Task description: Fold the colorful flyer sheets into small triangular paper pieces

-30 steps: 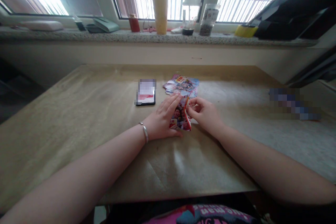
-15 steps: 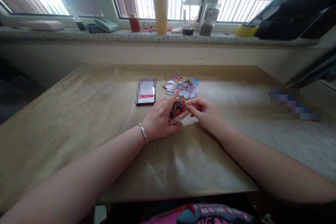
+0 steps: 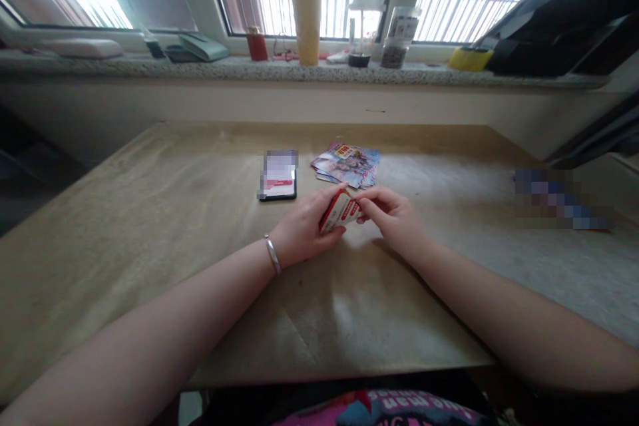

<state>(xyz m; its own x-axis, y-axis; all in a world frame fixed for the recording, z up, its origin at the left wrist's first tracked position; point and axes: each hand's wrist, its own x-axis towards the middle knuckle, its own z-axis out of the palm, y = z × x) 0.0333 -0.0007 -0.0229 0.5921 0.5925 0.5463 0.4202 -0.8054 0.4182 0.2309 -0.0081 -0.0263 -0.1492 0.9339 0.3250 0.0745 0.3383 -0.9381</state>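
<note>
Left grip (image 3: 304,229) and right grip (image 3: 394,219) meet at the middle of the bench (image 3: 150,226). I have both clamped on one card pack (image 3: 340,210), fingers closed on its ends, with its red-and-white face tilted toward me. Just beyond lies a loose pile of picture cards (image 3: 347,164), and the phone (image 3: 278,176) lies flat to its left. Far back, a tall cup (image 3: 305,6) stands on the windowsill (image 3: 150,66).

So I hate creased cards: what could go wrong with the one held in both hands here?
The red-and-white card is pinched between the left hand and right hand, tilted over the table; a harder squeeze might bend it. The fanned pile of cards lies just beyond the hands, so a nudge could scatter it.
</note>
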